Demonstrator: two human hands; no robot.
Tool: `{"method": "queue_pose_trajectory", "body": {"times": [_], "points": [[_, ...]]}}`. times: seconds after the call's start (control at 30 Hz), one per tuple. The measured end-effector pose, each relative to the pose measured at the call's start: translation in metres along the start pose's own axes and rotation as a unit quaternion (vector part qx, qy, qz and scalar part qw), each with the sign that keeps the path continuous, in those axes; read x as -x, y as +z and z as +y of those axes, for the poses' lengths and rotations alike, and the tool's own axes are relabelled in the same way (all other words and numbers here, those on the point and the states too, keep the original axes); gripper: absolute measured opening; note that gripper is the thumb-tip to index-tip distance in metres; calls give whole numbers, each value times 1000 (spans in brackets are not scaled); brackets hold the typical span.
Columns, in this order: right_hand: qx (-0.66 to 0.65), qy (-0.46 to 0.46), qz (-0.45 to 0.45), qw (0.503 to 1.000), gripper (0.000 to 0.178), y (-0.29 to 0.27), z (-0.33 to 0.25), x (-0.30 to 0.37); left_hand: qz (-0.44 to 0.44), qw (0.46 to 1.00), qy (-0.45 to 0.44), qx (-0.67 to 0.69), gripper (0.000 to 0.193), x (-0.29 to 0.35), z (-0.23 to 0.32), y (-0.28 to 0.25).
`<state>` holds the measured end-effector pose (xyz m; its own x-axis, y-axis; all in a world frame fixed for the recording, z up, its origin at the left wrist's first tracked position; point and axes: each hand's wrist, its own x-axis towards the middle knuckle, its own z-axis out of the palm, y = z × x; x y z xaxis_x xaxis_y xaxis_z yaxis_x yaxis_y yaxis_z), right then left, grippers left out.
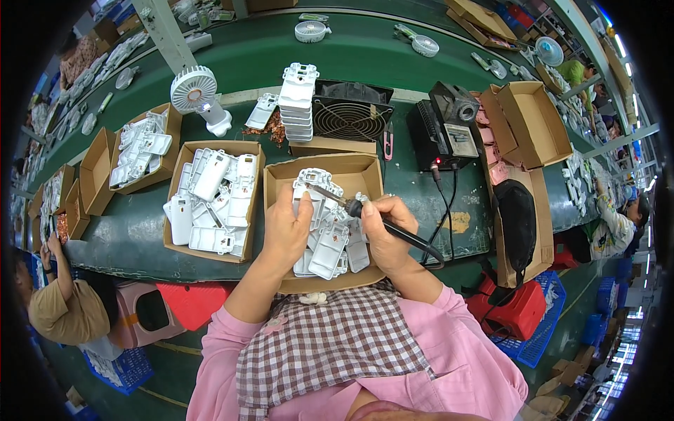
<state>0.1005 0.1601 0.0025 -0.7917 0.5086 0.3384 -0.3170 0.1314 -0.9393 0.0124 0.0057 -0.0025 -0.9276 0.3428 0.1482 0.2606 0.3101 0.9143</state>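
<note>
My left hand [286, 228] grips a white plastic housing [314, 178] above an open cardboard box [361, 167]. In my right hand [390, 230] is a soldering iron [355, 208], its black cable running off to the right. The iron's tip points at the upper part of the housing; whether it touches cannot be made out. Below both hands, more white housings [328, 247] lie in the box. Left of it, a second box [255, 165] is heaped with similar white plastic parts [210, 177].
Behind the box stand a stack of white housings [298, 98] and a black fan with a round grille [351, 118]. A soldering station [444, 135] sits to the right, beside a long carton [539, 231] with a black pouch [514, 224]. A small white fan [196, 91] stands back left.
</note>
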Motion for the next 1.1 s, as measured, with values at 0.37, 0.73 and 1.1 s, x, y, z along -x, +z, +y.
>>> {"method": "queue_pose_trajectory", "body": {"times": [0.37,0.73,1.1], "points": [[-87,-36,31,995,8,-4,0,4,-49,988,-63,132,31,0,-12,6],[-37,-9,16,999,12,-3,2,2,-37,965,-137,221,25,-2,7,-4],[4,10,-3,1000,13,2,-4,-1,-22,968,-134,210,17,0,13,-4]]}}
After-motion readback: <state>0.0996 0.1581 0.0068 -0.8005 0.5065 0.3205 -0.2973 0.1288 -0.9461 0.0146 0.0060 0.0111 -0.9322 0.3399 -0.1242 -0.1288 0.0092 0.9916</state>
